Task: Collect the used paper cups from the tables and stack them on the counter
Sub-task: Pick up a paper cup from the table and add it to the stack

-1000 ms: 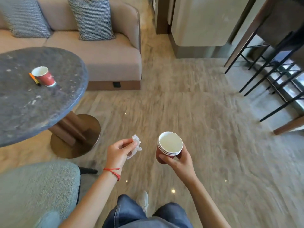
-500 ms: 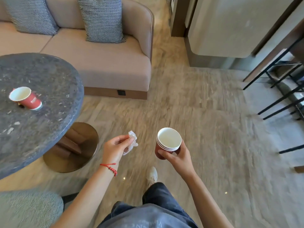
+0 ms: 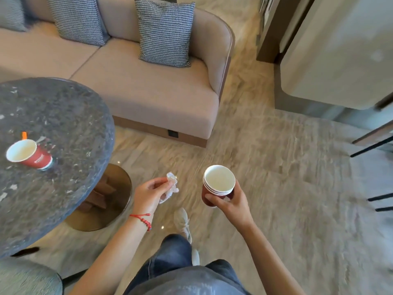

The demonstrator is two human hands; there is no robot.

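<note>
The right hand (image 3: 231, 204) has its fingers and thumb curled round a stack of red paper cups (image 3: 218, 185), held upright above the floor, while the left hand (image 3: 148, 193) pinches a crumpled white tissue (image 3: 171, 187) between thumb and fingertips. One more red paper cup (image 3: 28, 154) stands on the round dark table (image 3: 63, 116) at the left, with an orange pen (image 3: 24, 135) just behind it and a beige sofa (image 3: 148, 88) beyond.

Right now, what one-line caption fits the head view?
Right hand holds nested red paper cups, left hand pinches a crumpled wrapper; one cup stands on the round table.
</note>
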